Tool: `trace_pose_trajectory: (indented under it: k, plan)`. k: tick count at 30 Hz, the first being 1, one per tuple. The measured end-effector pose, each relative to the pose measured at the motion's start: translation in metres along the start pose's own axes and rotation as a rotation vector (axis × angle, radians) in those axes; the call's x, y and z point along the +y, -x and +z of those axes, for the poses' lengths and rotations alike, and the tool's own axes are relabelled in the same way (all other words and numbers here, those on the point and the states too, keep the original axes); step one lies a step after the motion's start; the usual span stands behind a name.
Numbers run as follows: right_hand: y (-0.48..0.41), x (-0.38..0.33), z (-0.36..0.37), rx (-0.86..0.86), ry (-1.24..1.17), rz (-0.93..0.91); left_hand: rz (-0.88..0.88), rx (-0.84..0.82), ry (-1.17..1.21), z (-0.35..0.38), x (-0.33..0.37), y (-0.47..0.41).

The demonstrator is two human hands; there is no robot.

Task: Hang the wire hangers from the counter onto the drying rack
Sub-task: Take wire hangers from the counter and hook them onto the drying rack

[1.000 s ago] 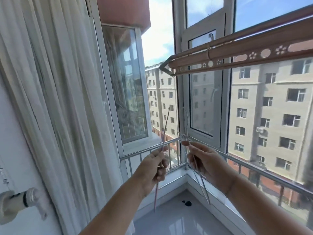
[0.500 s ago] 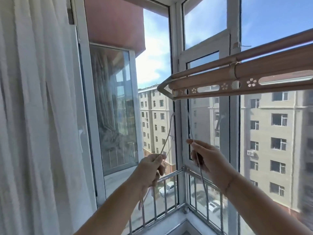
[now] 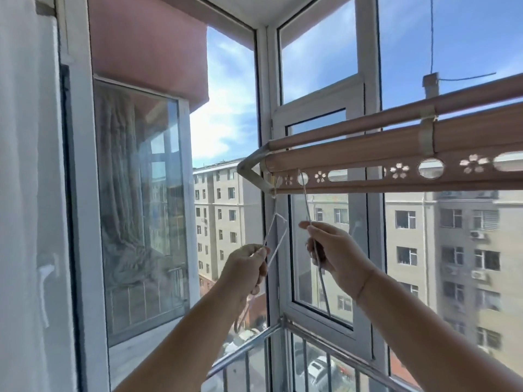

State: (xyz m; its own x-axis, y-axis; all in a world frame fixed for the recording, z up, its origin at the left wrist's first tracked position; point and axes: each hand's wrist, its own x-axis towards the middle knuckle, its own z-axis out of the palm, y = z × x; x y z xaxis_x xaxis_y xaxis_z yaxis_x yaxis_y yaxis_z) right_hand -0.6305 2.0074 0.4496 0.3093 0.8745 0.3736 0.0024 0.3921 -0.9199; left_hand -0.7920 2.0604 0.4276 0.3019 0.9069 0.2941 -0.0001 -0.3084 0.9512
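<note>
Fingers (image 3: 314, 227) of L hand (image 3: 246, 268) & R hand (image 3: 338, 258) were clamped on wire hangers (image 3: 306, 205), one each, held up at drying rack (image 3: 368, 171).

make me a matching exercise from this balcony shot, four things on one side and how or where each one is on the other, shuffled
Things:
1 left hand
2 right hand
3 drying rack
4 balcony railing

States:
a brown, with flower cutouts
b holds the grey wire hanger, whose hook reaches a round hole in the rack
c metal bars, low under the windows
d pinches the white wire hanger

Pairs: 1-d; 2-b; 3-a; 4-c
</note>
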Motion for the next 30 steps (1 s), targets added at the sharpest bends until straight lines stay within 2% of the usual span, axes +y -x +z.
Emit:
trace_pose_trajectory:
  k: [13,24,27,30]
  plan:
    - [-0.027,0.028,0.012,0.224,0.039,0.077,-0.041,-0.16,0.039,-0.015,-0.022,-0.057]
    - [-0.025,0.038,0.008,0.283,0.056,0.103,-0.091,-0.324,-0.009,-0.012,-0.038,-0.069]
    - [-0.02,0.045,-0.001,0.303,0.057,0.057,-0.102,-0.382,0.006,-0.024,-0.047,-0.071]
    - [-0.007,0.059,-0.02,0.407,0.162,-0.027,-0.143,-0.332,0.082,-0.047,-0.077,-0.077]
